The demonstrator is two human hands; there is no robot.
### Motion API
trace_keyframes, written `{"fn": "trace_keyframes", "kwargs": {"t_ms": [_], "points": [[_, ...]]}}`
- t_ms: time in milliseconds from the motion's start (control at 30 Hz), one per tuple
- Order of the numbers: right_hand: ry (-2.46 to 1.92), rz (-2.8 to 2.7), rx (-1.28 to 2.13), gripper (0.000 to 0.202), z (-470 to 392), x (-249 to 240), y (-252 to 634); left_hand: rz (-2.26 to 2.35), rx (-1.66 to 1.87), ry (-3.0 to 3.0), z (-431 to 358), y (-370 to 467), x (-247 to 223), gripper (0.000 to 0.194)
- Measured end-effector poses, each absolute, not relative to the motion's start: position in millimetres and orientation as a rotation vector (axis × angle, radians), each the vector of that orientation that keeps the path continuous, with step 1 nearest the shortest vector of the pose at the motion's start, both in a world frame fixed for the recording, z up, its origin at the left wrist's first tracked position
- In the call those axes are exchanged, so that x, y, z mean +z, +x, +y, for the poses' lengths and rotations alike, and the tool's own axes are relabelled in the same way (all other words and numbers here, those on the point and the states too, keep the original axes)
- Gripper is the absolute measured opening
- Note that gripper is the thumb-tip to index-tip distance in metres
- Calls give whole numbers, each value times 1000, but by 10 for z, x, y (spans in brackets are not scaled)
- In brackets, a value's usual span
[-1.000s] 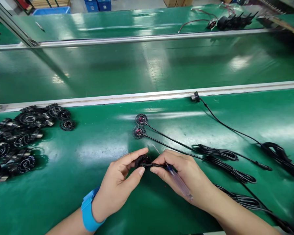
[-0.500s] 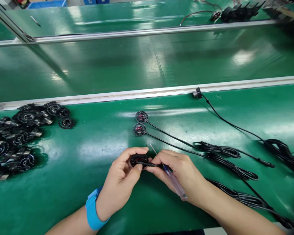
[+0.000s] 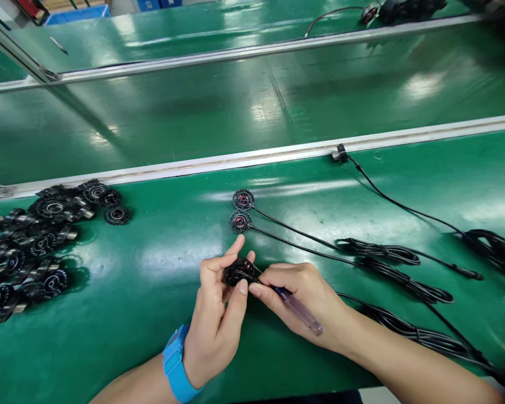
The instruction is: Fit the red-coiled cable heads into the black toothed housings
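By L hand (image 3: pixel 216 328), w/ fingers half-curled, the toothed black disc (image 3: pixel 237 271) is held btwn thumb & fingertips, prob. for steadiness; in R hand's (image 3: pixel 320 297) closed fingers the screwdriver (image 3: pixel 302 312) is kept slanted, prob. for control.

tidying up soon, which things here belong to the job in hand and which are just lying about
In hand or likely related:
- round black part, left hand
- clear-handled tool, right hand
- two cabled discs
- pile of black toothed parts
- coiled cables

Likely just lying about:
- blue bin
- red-wired part, far side
- thin stick, far side
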State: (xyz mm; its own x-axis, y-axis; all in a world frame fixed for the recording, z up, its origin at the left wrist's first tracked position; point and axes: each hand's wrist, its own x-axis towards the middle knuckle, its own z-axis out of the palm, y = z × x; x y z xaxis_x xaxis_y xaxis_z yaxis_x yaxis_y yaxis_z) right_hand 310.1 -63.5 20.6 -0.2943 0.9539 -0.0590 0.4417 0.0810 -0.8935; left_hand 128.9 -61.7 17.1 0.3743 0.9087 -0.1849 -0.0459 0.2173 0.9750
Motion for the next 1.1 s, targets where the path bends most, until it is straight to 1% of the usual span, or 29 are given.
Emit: {"fn": "trace_keyframes", "kwargs": {"t_ms": [333,467,567,633,700,800,867,933,1000,1100], "points": [[-1381,-1832,1088,41,-606,185,3112,988,812,1292,-658,1287,178,33],[-1390,-1843,1013,41,-604,166,3141,1071,685,1542,-577,1227,205,41],[-1397,-1881,966,42,-606,179,3171,1093,617,1640,-526,1188,211,42],[-1388,-1928,956,40,-614,188,3184,1087,624,1599,-508,1182,202,39],[-1383,-1974,923,39,-630,181,3179,1082,658,1553,-496,1190,185,31],[-1387,-2034,717,37,-670,134,3131,1082,757,1527,-473,1216,161,19],[-1374,-2064,547,35,-696,97,3086,1099,813,1514,-456,1236,152,15],[-1362,-2075,467,37,-709,74,3053,1123,855,1485,-445,1254,149,14],[-1356,-2034,524,35,-706,78,3045,1134,898,1461,-442,1267,145,14],[-1332,-1912,717,22,-677,129,3075,1140,954,1462,-456,1265,129,13]]}}
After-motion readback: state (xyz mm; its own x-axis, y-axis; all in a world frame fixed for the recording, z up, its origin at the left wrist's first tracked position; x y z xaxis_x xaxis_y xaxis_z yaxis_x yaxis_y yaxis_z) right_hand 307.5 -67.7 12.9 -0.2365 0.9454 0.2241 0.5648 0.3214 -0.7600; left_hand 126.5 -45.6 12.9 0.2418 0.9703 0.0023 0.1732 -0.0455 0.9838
